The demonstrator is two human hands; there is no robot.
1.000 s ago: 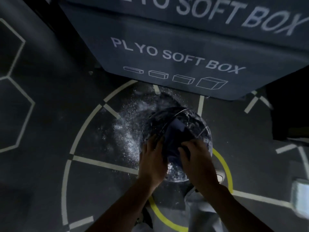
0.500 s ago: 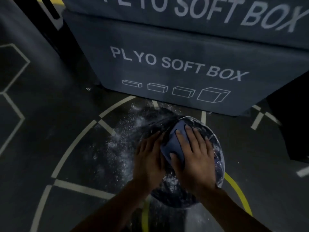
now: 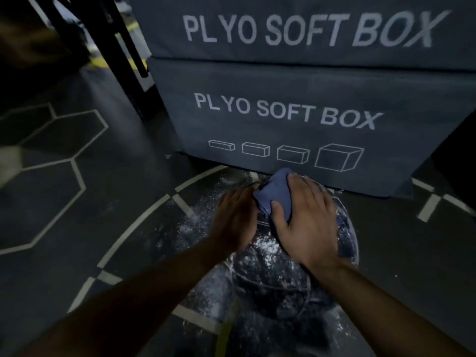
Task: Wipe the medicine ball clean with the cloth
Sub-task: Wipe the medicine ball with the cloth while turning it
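Medicine ball (image 3: 278,276), dark w/ white powder specks, sat on gym floor (image 3: 108,199) just in front of stacked plyo soft boxes (image 3: 288,119). Blue cloth (image 3: 273,194) lay bunched on its top far side. Right hand (image 3: 306,220) pressed cloth down, thumb hooked round its near edge; left hand (image 3: 234,217), fingers straight, steadied ball's left side, holding nothing. Wiping looked mid-way; next probably needs pulling cloth over powdery near face.

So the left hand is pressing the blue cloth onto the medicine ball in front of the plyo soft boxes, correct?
Not quite: the head view shows the right hand pressing the blue cloth onto the medicine ball. The left hand rests bare on the ball's side. The rest holds: the ball sits in front of the plyo soft boxes.
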